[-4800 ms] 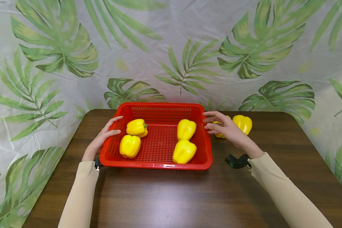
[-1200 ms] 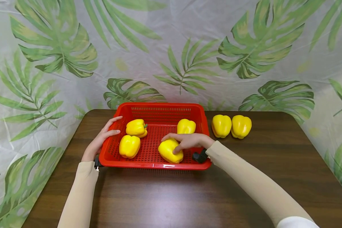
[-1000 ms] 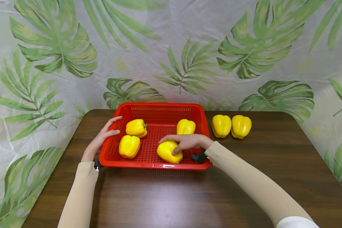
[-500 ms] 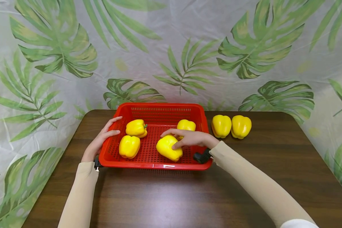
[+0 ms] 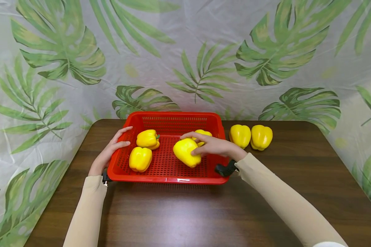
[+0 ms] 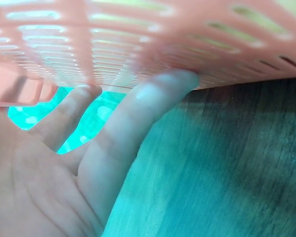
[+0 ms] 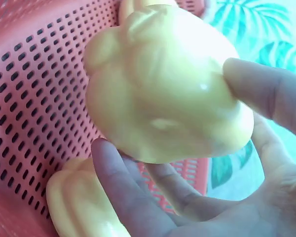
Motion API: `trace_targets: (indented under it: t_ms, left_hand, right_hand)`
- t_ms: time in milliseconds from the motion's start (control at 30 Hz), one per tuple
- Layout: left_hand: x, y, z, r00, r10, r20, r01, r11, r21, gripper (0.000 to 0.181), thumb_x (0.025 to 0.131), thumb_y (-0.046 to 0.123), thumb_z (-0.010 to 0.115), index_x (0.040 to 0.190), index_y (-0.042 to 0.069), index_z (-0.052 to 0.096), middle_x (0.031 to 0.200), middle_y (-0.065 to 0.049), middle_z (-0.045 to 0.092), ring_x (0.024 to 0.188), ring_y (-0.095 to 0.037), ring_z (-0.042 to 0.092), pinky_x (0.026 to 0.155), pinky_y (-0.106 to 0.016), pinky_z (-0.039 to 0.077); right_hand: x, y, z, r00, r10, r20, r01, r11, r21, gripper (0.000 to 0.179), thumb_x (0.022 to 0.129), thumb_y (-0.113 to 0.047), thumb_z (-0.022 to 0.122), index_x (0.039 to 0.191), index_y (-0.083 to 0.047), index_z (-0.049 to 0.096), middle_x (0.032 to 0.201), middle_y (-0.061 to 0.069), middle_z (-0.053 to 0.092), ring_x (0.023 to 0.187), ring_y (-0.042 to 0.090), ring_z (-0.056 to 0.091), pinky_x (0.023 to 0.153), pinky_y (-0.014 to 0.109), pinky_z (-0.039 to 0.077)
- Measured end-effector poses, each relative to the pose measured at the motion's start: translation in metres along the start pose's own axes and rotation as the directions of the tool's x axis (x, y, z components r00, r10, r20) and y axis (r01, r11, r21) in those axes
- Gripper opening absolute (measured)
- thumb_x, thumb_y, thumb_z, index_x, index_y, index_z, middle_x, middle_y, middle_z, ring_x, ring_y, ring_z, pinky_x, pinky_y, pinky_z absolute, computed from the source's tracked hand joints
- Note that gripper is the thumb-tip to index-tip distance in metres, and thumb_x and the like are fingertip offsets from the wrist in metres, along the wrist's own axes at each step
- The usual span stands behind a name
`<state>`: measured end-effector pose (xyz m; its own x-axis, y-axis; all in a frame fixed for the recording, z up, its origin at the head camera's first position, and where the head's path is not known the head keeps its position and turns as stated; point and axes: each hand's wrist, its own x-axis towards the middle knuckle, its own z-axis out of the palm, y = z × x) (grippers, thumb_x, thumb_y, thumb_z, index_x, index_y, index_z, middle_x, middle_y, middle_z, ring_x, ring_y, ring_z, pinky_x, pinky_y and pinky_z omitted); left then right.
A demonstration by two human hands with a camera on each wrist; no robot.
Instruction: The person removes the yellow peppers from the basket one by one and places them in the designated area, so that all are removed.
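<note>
A red perforated basket [image 5: 179, 180] stands on the brown table. My right hand [image 5: 211, 145] holds a yellow bell pepper [image 5: 185, 152] inside it, thumb on one side and fingers on the other; the right wrist view shows this bell pepper [image 7: 163, 89] above the basket floor. Another bell pepper [image 5: 205, 132] is partly hidden behind my right hand. In the basket's left half lie two more, a bell pepper with a green stem [image 5: 147, 139] and one in front of it [image 5: 140, 159]. My left hand [image 5: 109, 149] rests its nearly straight fingers against the basket's left side.
Two yellow bell peppers [image 5: 240, 136] stand side by side on the table [image 5: 296, 164], right of the basket. A leaf-printed cloth [image 5: 201, 51] hangs behind the table's far edge.
My right hand came into the basket and gripped the front right bell pepper, shifted it left, then raised it and turned it. My left hand has stayed at the basket.
</note>
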<state>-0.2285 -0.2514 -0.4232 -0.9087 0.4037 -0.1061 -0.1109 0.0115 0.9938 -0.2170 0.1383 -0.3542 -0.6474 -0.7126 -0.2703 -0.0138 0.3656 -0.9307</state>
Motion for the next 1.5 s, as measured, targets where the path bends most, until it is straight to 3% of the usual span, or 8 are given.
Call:
trace_targets:
  t_ms: [367,900,1500]
  left_hand:
    - [0.000,0.000,0.001,1.000,0.008,0.008,-0.008,1.000,-0.002,0.058,0.099,0.011,0.041,0.151,0.023,0.018,0.150,-0.014,0.016,0.126,-0.039,0.033,0.089,-0.039,0.049]
    - [0.000,0.001,0.000,1.000,0.007,0.006,-0.007,1.000,0.005,0.059,0.099,0.011,0.040,0.151,0.024,0.017,0.150,-0.013,0.017,0.126,-0.039,0.034,0.089,-0.042,0.049]
    - [-0.002,0.000,0.001,1.000,0.004,-0.005,-0.004,1.000,0.003,0.059,0.099,0.011,0.041,0.151,0.024,0.018,0.150,-0.014,0.018,0.127,-0.039,0.034,0.089,-0.041,0.050]
  right_hand:
    - [-0.017,-0.003,-0.008,0.996,-0.011,-0.091,0.014,0.999,0.029,0.058,0.091,-0.009,0.063,0.142,-0.022,0.039,0.136,0.014,0.037,0.121,0.034,0.037,0.087,0.042,0.050]
    - [-0.044,-0.001,-0.021,0.982,-0.036,-0.188,0.044,0.998,0.036,0.059,0.092,-0.015,0.062,0.145,-0.021,0.037,0.140,0.016,0.033,0.120,0.036,0.042,0.086,0.044,0.051]
    - [-0.068,0.004,-0.038,0.947,-0.055,-0.317,0.055,0.998,-0.010,0.058,0.093,-0.021,0.062,0.145,-0.021,0.036,0.138,0.019,0.035,0.118,0.036,0.043,0.085,0.046,0.051]
